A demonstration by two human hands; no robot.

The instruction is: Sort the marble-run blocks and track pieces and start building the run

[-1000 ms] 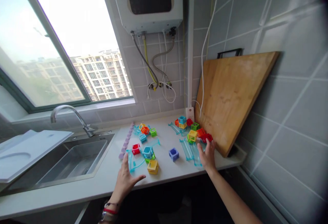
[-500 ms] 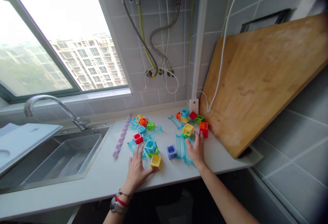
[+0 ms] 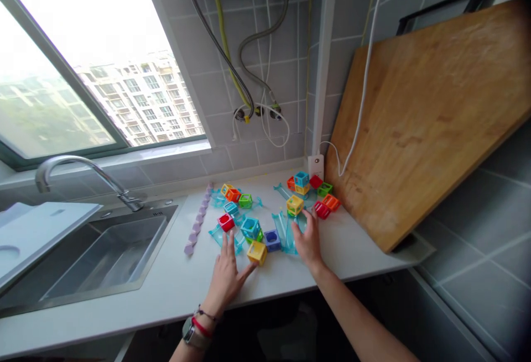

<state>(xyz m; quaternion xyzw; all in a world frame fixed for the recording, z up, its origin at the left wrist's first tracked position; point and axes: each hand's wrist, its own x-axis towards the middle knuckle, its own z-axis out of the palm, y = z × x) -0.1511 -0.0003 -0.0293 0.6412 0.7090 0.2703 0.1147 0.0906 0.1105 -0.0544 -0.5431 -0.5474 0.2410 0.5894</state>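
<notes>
The cube (image 3: 257,252) by the left hand (image 3: 227,278) is bright yellow.

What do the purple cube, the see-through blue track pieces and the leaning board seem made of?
Purple cube: probably opaque plastic, smooth; its colour is even. Blue track pieces: likely hard plastic, glossy, being see-through with highlights. Leaning board: apparently wood, rather matt; tan with darker streaks.

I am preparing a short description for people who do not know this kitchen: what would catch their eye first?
Probably the bright plastic cubes, scattered across the white countertop, near and beyond the left hand and right hand. Next, the large wooden board leaning against the tiled wall on the right, and the bright window at upper left.
</notes>
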